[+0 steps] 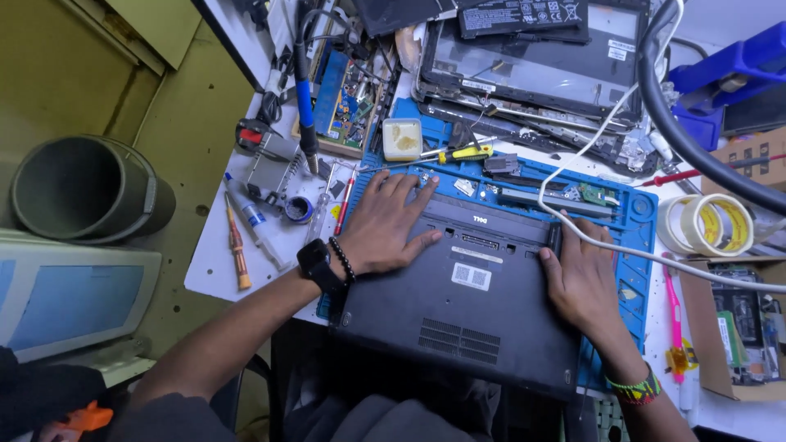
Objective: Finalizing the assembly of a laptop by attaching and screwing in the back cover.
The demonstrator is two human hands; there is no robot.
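Observation:
A black laptop (pixel 471 307) lies upside down on a blue work mat (pixel 634 221), its base facing up. My left hand (pixel 383 223) rests flat on the laptop's far left corner, fingers spread, with a black watch and a bead bracelet at the wrist. My right hand (pixel 580 274) presses on the laptop's far right corner, beside a white cable (pixel 573 225) that crosses the mat. Neither hand holds a tool.
Screwdrivers (pixel 238 245) and a soldering iron (pixel 307 106) lie left of the mat. Dismantled laptop parts (pixel 532 57) pile up at the back. A tape roll (pixel 708 225) and cardboard box (pixel 737 327) stand on the right. A grey bin (pixel 86 188) sits on the floor at left.

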